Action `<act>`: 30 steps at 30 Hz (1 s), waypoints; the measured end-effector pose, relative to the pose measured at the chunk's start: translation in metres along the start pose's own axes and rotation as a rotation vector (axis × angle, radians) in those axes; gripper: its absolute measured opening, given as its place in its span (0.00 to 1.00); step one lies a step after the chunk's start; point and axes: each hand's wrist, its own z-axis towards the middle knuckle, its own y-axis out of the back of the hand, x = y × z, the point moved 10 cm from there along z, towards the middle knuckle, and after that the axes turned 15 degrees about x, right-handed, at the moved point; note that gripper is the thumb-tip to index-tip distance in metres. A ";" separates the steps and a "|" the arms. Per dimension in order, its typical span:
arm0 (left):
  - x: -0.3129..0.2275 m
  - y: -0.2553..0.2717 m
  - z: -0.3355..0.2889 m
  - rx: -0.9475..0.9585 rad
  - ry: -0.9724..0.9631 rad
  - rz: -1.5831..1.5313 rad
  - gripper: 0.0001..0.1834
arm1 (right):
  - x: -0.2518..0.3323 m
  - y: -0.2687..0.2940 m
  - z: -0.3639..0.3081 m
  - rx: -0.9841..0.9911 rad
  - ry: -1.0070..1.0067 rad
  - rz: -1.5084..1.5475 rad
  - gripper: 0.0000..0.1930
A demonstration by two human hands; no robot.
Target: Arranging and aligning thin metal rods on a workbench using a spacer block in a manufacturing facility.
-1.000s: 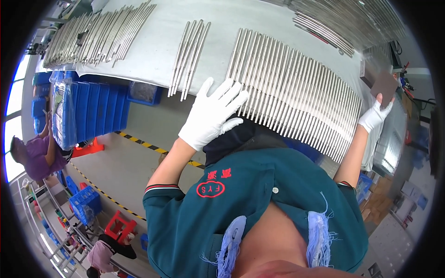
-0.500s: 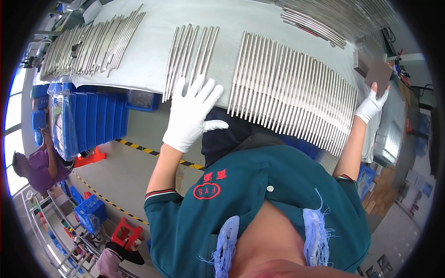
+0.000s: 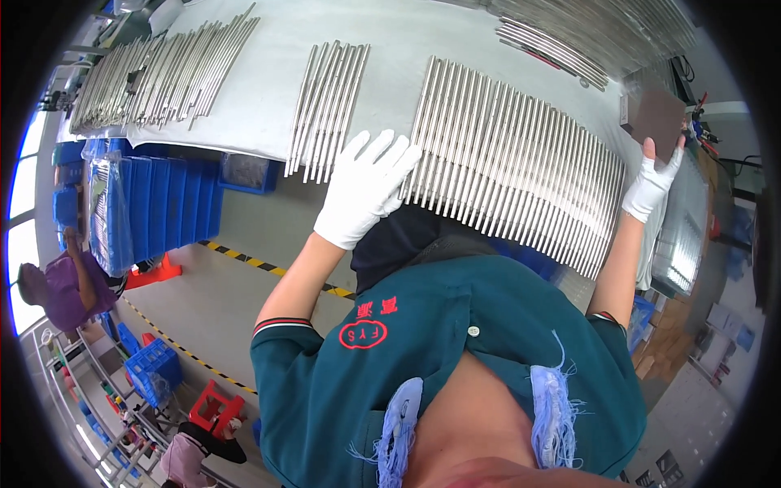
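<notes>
My left hand (image 3: 366, 187), in a white glove, reaches over the near part of the table with its fingers stretched out. It lies between a small group of thin metal rods (image 3: 329, 106) on the left and a long row of metal rods (image 3: 512, 154) on the right. Its fingertips come close to the leftmost rod of that row; whether they touch it I cannot tell. At the right end, my right hand (image 3: 651, 185), gloved with bare fingertips, has its thumb and finger on the lower edge of a flat brown block (image 3: 659, 115).
More rods (image 3: 163, 77) lie spread at the far left of the white-covered table (image 3: 252, 106). A rod bundle (image 3: 553, 53) lies at the back right. Blue crates (image 3: 175, 199) stand below the left edge. Two other people (image 3: 69, 285) are at the left.
My left hand has moved right to the start of the long row. Rods of the small group now lie closer together. The brown block in my right hand has shifted slightly away and left.
</notes>
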 end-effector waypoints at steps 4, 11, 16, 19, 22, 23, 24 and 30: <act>-0.003 0.000 0.004 0.054 -0.022 0.033 0.37 | 0.044 -0.092 -0.005 0.532 -0.068 0.098 0.33; -0.004 0.002 0.001 -0.019 -0.026 0.016 0.37 | 0.101 -0.203 -0.050 1.077 0.006 -0.070 0.29; -0.003 0.005 0.001 -0.064 -0.028 -0.029 0.36 | 0.133 -0.257 -0.063 1.264 0.170 -0.240 0.26; -0.003 0.007 0.004 -0.076 -0.054 -0.045 0.33 | 0.162 -0.277 -0.071 1.172 0.444 -0.237 0.26; -0.002 0.008 0.001 -0.119 -0.052 -0.040 0.27 | 0.157 -0.261 -0.065 1.156 0.398 -0.144 0.26; -0.002 0.008 -0.001 -0.135 -0.062 -0.049 0.28 | 0.151 -0.253 -0.059 1.196 0.331 -0.213 0.25; -0.003 0.008 -0.002 -0.152 -0.076 -0.059 0.30 | 0.148 -0.246 -0.057 1.204 0.313 -0.149 0.24; -0.001 0.004 -0.004 -0.154 -0.072 -0.053 0.33 | 0.166 -0.269 -0.065 1.156 0.401 -0.273 0.24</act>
